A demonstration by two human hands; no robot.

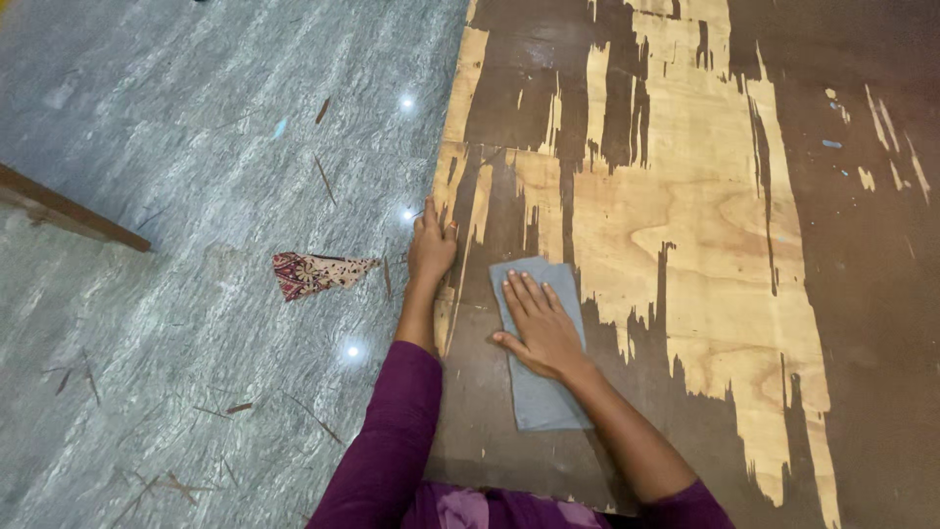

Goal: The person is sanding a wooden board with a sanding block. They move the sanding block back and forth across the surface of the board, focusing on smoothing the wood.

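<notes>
Head view, looking down at a large plywood board (685, 225) lying flat on a grey stone floor (196, 196). Board face is patchy: dark brown coating over much of it, pale bare wood showing through in long ragged streaks down the middle. Far right side is mostly dark, with a few small pale flecks.

Right hand (537, 328) lies flat, palm down, fingers together and extended, pressed on a grey sheet of abrasive paper (548, 397). The sheet is rectangular and lies flat on the board near its left edge, on a dark patch; its upper end shows past the fingertips and its lower end runs back beside the wrist. Nothing is pinched; the hand simply bears down on the sheet.

Left hand (431, 245) rests on the board's left edge, fingers loosely together and pointing away from the person, touching the wood where board meets floor. It holds nothing. Both arms wear purple sleeves (392, 441), pushed up on the right forearm.

On the floor, left of the left hand and apart from it, lies a small triangular scrap of patterned red cloth (313, 272). Thin brown splinters (323, 176) are scattered over the floor, more of them toward the lower left. A brown wooden bar (69, 211) enters from the left edge at a slant. Bright light spots reflect off the polished floor near the board's edge
</notes>
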